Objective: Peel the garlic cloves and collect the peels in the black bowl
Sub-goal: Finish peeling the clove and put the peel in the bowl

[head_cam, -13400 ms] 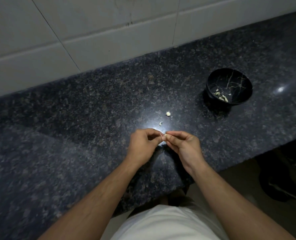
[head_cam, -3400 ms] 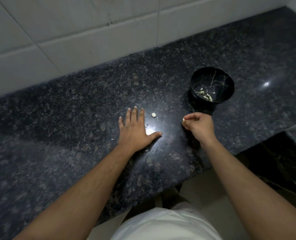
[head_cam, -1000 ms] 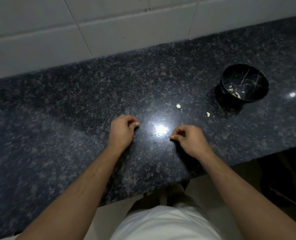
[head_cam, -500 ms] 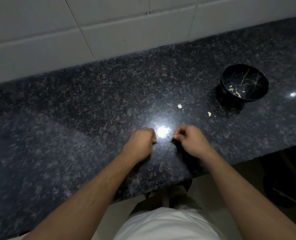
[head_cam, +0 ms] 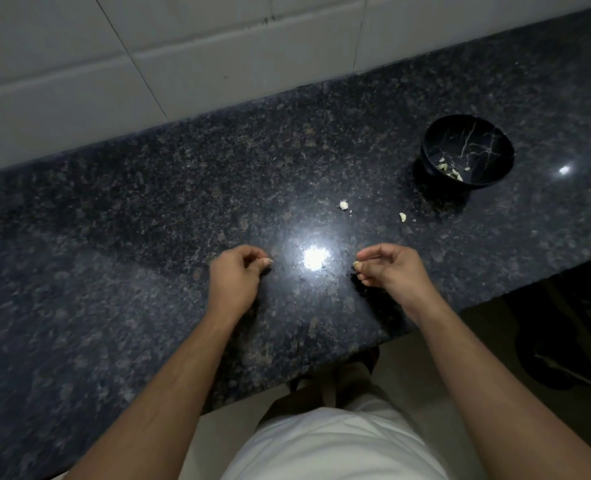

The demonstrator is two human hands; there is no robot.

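My left hand [head_cam: 235,276] rests on the dark granite counter [head_cam: 148,209] with its fingers curled and thumb pinched to the forefinger; whether a scrap sits between them I cannot tell. My right hand [head_cam: 387,268] hovers just right of a bright light reflection, fingertips pinched on a small pale bit that looks like a peel [head_cam: 356,265]. A peeled garlic clove [head_cam: 403,217] and a small white garlic piece [head_cam: 343,204] lie on the counter beyond my hands. The black bowl [head_cam: 474,133] with white vein marks stands at the far right, with several pale peels inside.
A white tiled wall [head_cam: 183,57] runs along the back of the counter. The counter's front edge cuts diagonally below my wrists, with floor and a dark object [head_cam: 564,348] at the lower right.
My hands, close together half a second ago, have drawn apart to either side of the light spot. My right hand has lifted slightly off the counter, its pinch showing.
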